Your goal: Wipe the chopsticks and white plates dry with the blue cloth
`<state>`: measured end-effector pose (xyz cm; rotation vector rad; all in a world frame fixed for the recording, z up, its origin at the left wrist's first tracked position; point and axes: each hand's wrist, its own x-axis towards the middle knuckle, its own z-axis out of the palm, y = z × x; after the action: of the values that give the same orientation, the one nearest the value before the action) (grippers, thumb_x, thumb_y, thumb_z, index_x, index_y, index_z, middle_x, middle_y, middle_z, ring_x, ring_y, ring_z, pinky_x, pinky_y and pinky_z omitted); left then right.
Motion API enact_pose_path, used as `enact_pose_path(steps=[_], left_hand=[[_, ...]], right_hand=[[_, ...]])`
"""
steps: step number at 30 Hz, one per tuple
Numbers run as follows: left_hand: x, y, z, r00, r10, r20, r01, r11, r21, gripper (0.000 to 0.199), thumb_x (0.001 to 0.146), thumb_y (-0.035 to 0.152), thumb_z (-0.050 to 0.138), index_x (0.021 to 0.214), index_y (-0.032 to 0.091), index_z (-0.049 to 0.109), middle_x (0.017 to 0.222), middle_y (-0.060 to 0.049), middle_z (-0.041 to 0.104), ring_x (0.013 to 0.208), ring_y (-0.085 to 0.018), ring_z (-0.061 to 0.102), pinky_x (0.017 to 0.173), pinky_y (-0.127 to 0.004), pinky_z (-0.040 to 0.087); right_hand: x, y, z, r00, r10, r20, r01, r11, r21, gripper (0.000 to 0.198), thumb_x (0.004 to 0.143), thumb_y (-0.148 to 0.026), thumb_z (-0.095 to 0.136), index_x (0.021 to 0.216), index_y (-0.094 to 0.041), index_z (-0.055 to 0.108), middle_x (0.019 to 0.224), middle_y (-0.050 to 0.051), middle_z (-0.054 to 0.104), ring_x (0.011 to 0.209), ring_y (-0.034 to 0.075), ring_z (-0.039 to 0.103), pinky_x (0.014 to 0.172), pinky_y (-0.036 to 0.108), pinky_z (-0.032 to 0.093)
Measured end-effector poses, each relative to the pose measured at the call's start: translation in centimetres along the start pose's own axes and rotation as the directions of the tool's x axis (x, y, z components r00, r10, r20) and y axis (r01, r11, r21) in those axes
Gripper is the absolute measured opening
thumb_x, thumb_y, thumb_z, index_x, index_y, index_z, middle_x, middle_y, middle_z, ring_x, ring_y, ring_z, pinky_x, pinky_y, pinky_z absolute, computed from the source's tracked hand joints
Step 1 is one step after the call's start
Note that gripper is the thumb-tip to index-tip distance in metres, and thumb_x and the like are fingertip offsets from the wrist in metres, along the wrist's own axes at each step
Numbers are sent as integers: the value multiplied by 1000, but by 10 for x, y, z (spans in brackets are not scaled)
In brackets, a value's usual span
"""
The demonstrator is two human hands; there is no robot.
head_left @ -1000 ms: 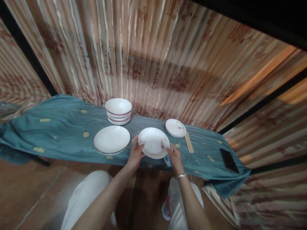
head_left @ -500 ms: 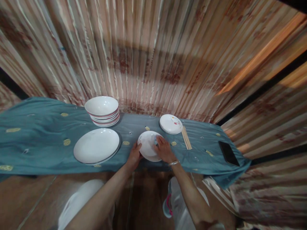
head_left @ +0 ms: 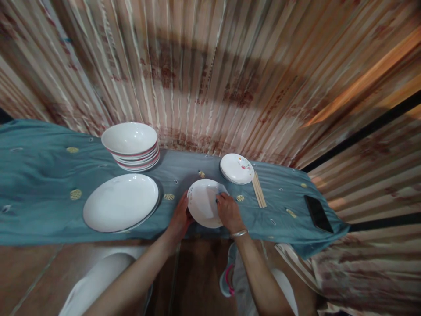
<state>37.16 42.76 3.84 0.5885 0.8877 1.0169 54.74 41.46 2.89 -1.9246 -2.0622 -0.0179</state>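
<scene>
A small white plate (head_left: 204, 204) with faint printed marks near its left rim is held tilted above the table's front edge. My left hand (head_left: 180, 216) grips its left rim, some fingers hidden beneath. Over the plate's right side, my right hand (head_left: 229, 212) has its fingers curled together. A pale, thin patch shows beside those fingers; whether it is a cloth or part of the plate, I cannot tell. Behind it stands a short stack of small floral plates (head_left: 237, 168), beside wooden chopsticks (head_left: 259, 189).
Large oval white plates (head_left: 121, 202) lie stacked at the left, in front of a pile of red-rimmed white bowls (head_left: 130, 139). A black phone (head_left: 318, 213) rests near the right end of the teal tablecloth (head_left: 39, 188). A pleated curtain (head_left: 197, 79) hangs behind.
My right hand has moved from inside the plate to its right rim, and its fingers are more curled. The plate is tilted more. The camera view has shifted slightly.
</scene>
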Motion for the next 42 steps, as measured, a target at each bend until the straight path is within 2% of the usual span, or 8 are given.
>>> enact_pose_path(steps=[11,17,19,24,28,30,36,42], left_hand=[[2,3,-6,997,-80,25,81,996,-48,56,81,47,57,133,28,45,127,-8,60,98,-25,64,71,-34,55],[-1,3,-6,996,-54,69,61,993,-97,57,81,44,59,133,26,46,127,-9,59,99,-24,63,75,-34,54],[-1,3,-6,996,-54,76,63,991,-115,57,80,45,60,133,26,46,127,-9,59,100,-24,62,76,-34,53],[0,2,-7,995,-78,57,85,989,-125,60,80,45,61,134,26,45,126,-10,61,97,-24,63,72,-33,54],[2,1,-8,995,-94,25,96,989,-110,62,78,45,61,134,25,44,120,-9,64,89,-23,66,68,-33,54],[2,3,-7,996,-89,23,91,991,-99,61,77,46,61,133,25,46,117,-9,65,86,-23,66,66,-33,54],[-1,3,-2,997,-35,66,37,999,-33,62,79,48,58,134,25,43,124,-9,62,100,-27,63,77,-38,54],[6,-7,-7,946,325,-12,-288,854,433,69,76,42,62,137,16,41,148,-15,37,138,-31,29,112,-47,24]], right_hand=[[41,-20,12,990,99,-103,-77,976,204,41,86,-11,37,123,-15,55,123,14,56,112,24,55,96,39,44],[50,-33,12,996,72,-53,-32,845,534,40,79,-11,46,115,-15,63,117,12,63,109,22,58,98,37,44],[51,-33,7,992,124,4,-88,683,725,38,76,-16,52,110,-20,66,109,6,68,99,21,62,92,35,48],[44,-19,-12,935,280,216,-226,4,974,33,66,-25,66,98,-24,70,100,0,72,92,20,65,82,32,50],[34,-2,-18,857,307,415,-340,-268,901,37,70,-44,64,99,-22,70,101,4,72,91,25,66,77,37,53],[28,4,-14,822,333,462,-376,-292,880,42,71,-52,62,99,-21,69,101,5,72,92,25,66,76,38,53],[17,11,-8,847,457,273,-276,-62,959,41,56,-24,77,96,-23,69,95,0,73,92,19,65,82,31,49],[13,12,-22,856,446,261,-194,-191,962,24,61,-22,67,84,-21,69,72,-2,72,72,18,65,67,29,50]])
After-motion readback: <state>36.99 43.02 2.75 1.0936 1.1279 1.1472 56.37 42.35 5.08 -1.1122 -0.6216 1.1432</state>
